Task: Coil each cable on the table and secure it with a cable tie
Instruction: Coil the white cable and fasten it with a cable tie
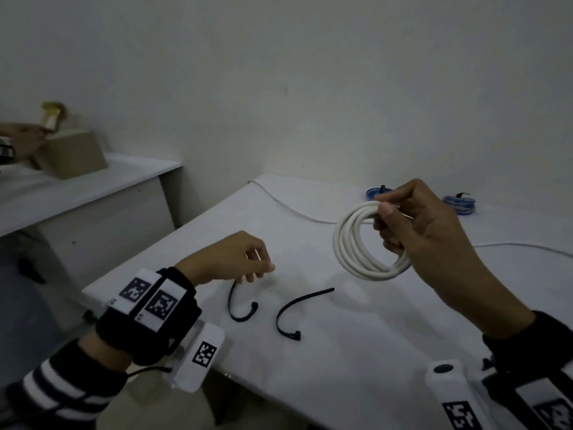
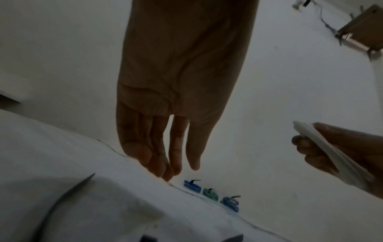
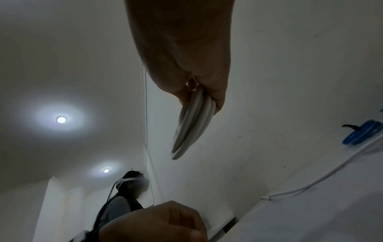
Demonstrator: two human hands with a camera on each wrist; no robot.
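Right hand (image 1: 434, 237) raised above table (image 1: 372, 352), fingers curled round white coil (image 1: 366, 243), thumb pinching top. Left hand (image 1: 229, 259) low, fingers loosely bent, holding nothing. Black tie (image 1: 240, 305) just below left fingertips; second tie (image 1: 294, 311) beside it.

The white cable coil (image 1: 366, 243) looks smooth, slightly glossy plastic; the black cable ties (image 1: 296, 311) matt plastic; the surface (image 1: 356, 352) wears matt white cloth.
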